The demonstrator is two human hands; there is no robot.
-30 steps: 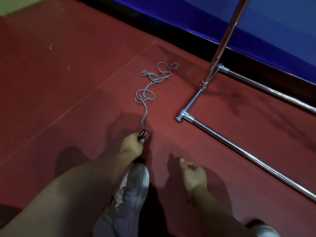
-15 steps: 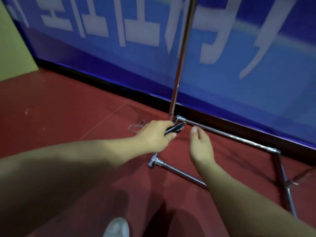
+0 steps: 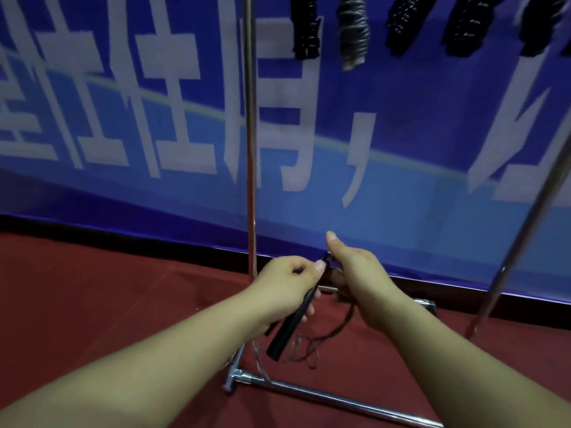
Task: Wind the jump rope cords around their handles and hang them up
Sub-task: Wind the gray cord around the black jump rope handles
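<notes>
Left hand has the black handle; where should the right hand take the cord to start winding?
Probably just off the handle's upper end, from the right. The cord leaves there, beside the right hand, then sags loose to the floor.

Standing just behind the left hand [image 3: 285, 282] and blocking the way back: the rack's upright pole [image 3: 251, 149]. Slanting down at far right: a second pole [image 3: 525, 239]. Lying across the red floor [image 3: 92, 304] below both hands: the base bar [image 3: 340, 396]. Hanging overhead, filling the rail: wound rope bundles [image 3: 352, 32]. Lying open between the poles: air before the banner [image 3: 401, 186].
</notes>
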